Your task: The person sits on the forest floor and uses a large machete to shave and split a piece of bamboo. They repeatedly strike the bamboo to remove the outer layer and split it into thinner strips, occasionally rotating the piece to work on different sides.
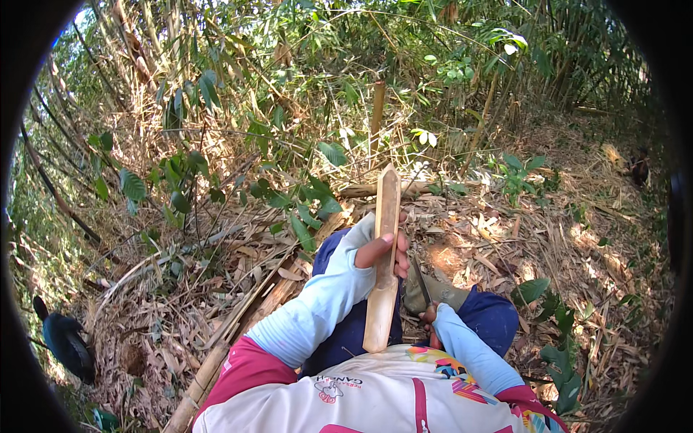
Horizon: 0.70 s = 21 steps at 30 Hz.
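Observation:
A split length of pale bamboo (381, 307) stands nearly upright in front of my chest, its far end cut to a point and its hollow inner face showing. My left hand (382, 249) is closed around its middle, thumb across the front and fingers behind the right edge. Lower and to the right, near my knee, my right hand (431, 321) is closed on the handle of a knife. The knife's narrow dark blade (419, 280) points away from me and is apart from the bamboo. Part of the handle is hidden in my fingers.
Long bamboo poles (198, 386) lie on the ground at my left. Dry leaves (498, 242) cover the ground. An upright stake (377, 112) stands ahead among bamboo stems. Leafy plants (563, 361) grow close on the right. A dark teal object (66, 343) sits at far left.

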Each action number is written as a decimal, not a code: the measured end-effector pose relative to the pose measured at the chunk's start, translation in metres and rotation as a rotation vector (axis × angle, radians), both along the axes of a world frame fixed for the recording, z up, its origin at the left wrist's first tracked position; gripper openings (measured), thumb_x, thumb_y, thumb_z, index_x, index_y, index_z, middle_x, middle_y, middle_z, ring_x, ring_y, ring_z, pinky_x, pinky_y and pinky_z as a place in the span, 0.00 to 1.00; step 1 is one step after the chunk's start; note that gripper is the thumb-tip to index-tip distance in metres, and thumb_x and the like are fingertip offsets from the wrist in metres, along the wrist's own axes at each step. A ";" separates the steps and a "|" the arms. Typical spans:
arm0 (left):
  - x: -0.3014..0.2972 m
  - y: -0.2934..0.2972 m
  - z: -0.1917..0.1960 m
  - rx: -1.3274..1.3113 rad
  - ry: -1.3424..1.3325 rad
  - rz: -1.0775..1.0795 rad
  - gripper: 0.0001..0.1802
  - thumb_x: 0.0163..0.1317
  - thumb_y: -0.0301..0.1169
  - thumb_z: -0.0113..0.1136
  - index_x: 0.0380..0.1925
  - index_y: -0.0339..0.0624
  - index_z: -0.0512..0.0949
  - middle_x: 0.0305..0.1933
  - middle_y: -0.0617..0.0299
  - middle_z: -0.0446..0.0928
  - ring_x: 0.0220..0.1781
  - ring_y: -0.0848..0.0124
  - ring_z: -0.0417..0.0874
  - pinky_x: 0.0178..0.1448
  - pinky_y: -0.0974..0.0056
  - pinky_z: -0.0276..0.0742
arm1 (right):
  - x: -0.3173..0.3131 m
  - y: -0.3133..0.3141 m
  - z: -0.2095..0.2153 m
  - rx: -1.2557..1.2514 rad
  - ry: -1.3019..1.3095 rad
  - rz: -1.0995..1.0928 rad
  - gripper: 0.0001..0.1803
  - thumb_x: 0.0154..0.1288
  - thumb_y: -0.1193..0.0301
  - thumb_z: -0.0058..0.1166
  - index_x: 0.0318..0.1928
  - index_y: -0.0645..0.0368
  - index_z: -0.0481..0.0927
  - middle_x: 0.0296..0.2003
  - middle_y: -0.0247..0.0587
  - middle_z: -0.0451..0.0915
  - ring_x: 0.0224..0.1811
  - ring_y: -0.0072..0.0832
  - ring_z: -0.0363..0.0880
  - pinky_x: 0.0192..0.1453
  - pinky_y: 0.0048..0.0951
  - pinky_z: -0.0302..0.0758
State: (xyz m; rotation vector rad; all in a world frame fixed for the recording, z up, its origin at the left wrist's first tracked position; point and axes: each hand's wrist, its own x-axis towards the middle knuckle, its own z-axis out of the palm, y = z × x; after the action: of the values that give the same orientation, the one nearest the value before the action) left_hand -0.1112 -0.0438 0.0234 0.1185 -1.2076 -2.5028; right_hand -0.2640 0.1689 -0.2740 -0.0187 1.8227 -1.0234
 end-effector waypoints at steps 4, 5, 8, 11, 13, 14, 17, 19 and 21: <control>0.003 -0.006 0.005 -0.030 0.007 0.099 0.24 0.65 0.27 0.52 0.60 0.35 0.64 0.40 0.53 0.77 0.32 0.64 0.82 0.36 0.58 0.82 | 0.000 -0.007 0.028 0.027 -0.007 -0.052 0.36 0.58 0.76 0.63 0.63 0.56 0.57 0.23 0.42 0.74 0.16 0.31 0.72 0.19 0.39 0.70; 0.004 -0.006 0.014 -0.035 -0.006 0.120 0.24 0.65 0.27 0.52 0.60 0.35 0.64 0.40 0.53 0.77 0.32 0.64 0.82 0.36 0.58 0.82 | 0.001 0.004 0.030 -0.078 -0.064 -0.097 0.29 0.59 0.76 0.62 0.57 0.56 0.61 0.23 0.40 0.73 0.16 0.30 0.71 0.19 0.38 0.69; 0.005 -0.013 0.025 -0.070 -0.004 0.182 0.25 0.67 0.30 0.49 0.63 0.35 0.63 0.42 0.52 0.76 0.33 0.63 0.82 0.37 0.58 0.83 | -0.004 0.015 0.034 -0.164 -0.168 -0.109 0.14 0.60 0.77 0.60 0.37 0.54 0.65 0.22 0.39 0.70 0.17 0.29 0.70 0.21 0.37 0.70; 0.011 -0.019 0.036 -0.126 0.006 0.255 0.27 0.70 0.34 0.47 0.66 0.36 0.61 0.41 0.52 0.77 0.34 0.63 0.82 0.38 0.57 0.84 | -0.006 0.021 0.039 -0.233 -0.263 -0.187 0.14 0.59 0.77 0.61 0.36 0.57 0.66 0.22 0.43 0.72 0.17 0.32 0.72 0.19 0.38 0.72; 0.016 -0.024 0.040 -0.073 0.022 0.257 0.28 0.71 0.38 0.48 0.66 0.36 0.61 0.41 0.52 0.78 0.36 0.63 0.83 0.39 0.57 0.84 | -0.003 0.018 0.044 -0.215 -0.242 -0.178 0.13 0.60 0.76 0.61 0.36 0.58 0.67 0.22 0.43 0.72 0.17 0.31 0.72 0.20 0.38 0.72; 0.021 -0.027 0.042 -0.047 0.028 0.260 0.28 0.72 0.39 0.48 0.66 0.36 0.61 0.41 0.52 0.78 0.37 0.62 0.83 0.40 0.56 0.84 | -0.003 0.018 0.042 -0.219 -0.246 -0.161 0.13 0.60 0.76 0.61 0.36 0.57 0.67 0.22 0.43 0.72 0.17 0.31 0.72 0.20 0.37 0.72; 0.028 -0.040 0.039 0.001 0.134 0.200 0.34 0.71 0.51 0.48 0.65 0.36 0.61 0.41 0.52 0.79 0.40 0.61 0.83 0.43 0.55 0.85 | -0.010 0.021 0.030 -0.240 -0.267 -0.135 0.13 0.61 0.75 0.61 0.35 0.57 0.66 0.22 0.42 0.72 0.17 0.30 0.72 0.20 0.36 0.72; 0.035 -0.042 0.039 -0.005 0.149 0.206 0.37 0.70 0.56 0.45 0.65 0.37 0.62 0.46 0.49 0.78 0.43 0.59 0.83 0.47 0.53 0.84 | -0.013 0.023 0.023 -0.263 -0.293 -0.152 0.13 0.61 0.75 0.61 0.35 0.56 0.66 0.23 0.41 0.72 0.18 0.30 0.71 0.20 0.36 0.72; 0.042 -0.044 0.035 -0.006 0.117 0.231 0.37 0.70 0.56 0.45 0.65 0.36 0.62 0.50 0.46 0.78 0.46 0.57 0.83 0.50 0.51 0.83 | -0.004 0.022 0.029 -0.251 -0.284 -0.175 0.13 0.61 0.75 0.61 0.35 0.56 0.66 0.23 0.41 0.72 0.18 0.30 0.72 0.21 0.36 0.72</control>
State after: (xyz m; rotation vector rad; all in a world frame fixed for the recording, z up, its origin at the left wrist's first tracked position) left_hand -0.0688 -0.0878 0.0580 0.1017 -1.0884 -2.2734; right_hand -0.2682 0.1911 -0.2446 0.1296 1.4500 -1.3039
